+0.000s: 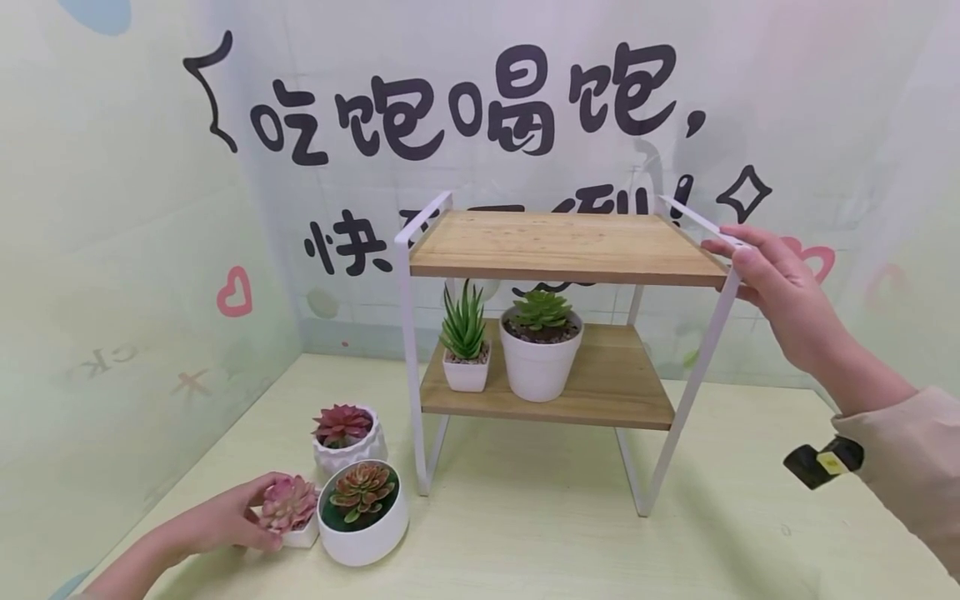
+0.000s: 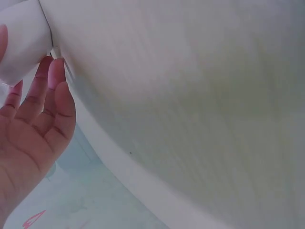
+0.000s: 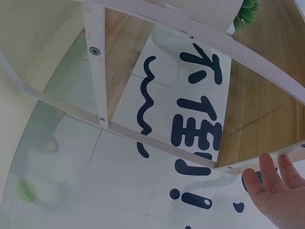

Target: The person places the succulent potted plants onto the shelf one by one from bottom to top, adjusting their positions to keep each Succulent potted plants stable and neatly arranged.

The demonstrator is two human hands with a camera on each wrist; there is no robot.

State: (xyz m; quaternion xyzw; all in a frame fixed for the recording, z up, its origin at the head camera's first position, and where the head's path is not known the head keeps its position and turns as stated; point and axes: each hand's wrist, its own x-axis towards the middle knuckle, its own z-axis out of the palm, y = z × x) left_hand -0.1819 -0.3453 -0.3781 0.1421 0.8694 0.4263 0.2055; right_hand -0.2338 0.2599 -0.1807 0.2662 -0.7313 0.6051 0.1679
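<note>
A pink potted succulent (image 1: 288,502) in a small square white pot is at the lower left of the head view. My left hand (image 1: 228,518) holds it from the left, thumb at the front and fingers curled behind; the left wrist view shows those fingers (image 2: 35,93) against the white pot (image 2: 24,40). At the right, my right hand (image 1: 783,292) grips the upper right side rail of a two-tier wooden shelf (image 1: 562,246) with a white metal frame. Its fingertips (image 3: 269,169) touch the top board's edge strip in the right wrist view.
The lower board holds an aloe-like plant (image 1: 465,333) and a green succulent in a round white pot (image 1: 542,358). Beside the pink succulent stand a dark-red succulent in a wavy pot (image 1: 348,454) and a reddish-green one in a round white bowl (image 1: 365,546). A printed curtain (image 1: 480,50) hangs behind.
</note>
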